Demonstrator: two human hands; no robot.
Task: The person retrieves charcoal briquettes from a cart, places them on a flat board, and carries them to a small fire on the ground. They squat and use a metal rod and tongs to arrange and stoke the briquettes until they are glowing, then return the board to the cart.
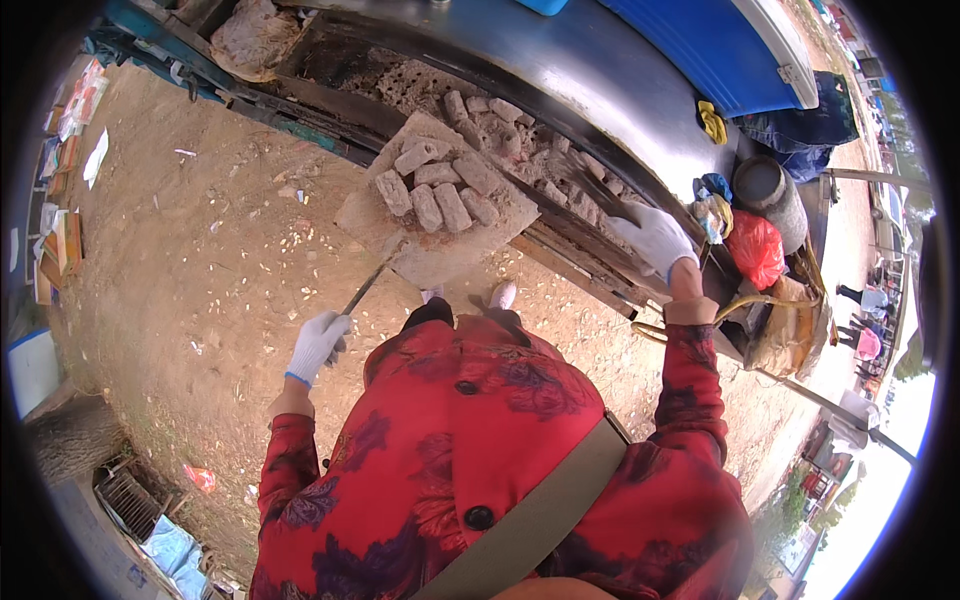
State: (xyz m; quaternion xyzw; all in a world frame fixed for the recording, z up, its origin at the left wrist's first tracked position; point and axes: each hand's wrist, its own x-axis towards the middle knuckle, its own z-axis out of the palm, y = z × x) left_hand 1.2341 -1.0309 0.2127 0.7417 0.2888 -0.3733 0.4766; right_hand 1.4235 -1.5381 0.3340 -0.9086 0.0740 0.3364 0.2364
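The gloved fingers (pixel 322 338) of the left hand (pixel 318 345) are being closed around a thin metal rod (pixel 372 283), under a flat slab (pixel 440 215) loaded with grey blocks (pixel 437 187). The right hand (pixel 655 238), farther right, is being wrapped around a dark tool (pixel 598 195) among more blocks. The lifting step seems in hand; steady balance is called for next.

**Outdoor roadside cooking stall, pretty sure**

Looks like an open-air street spot, not anyone's kitchen. Bare dirt ground (pixel 200 260) littered with scraps, a long sooty trough grill (pixel 520 120) full of grey lumps, a blue tarp or awning (pixel 720 50) behind it, a dented metal pot (pixel 765 190), a red plastic bag (pixel 757 248), and people walking past on the right (pixel 865 300).
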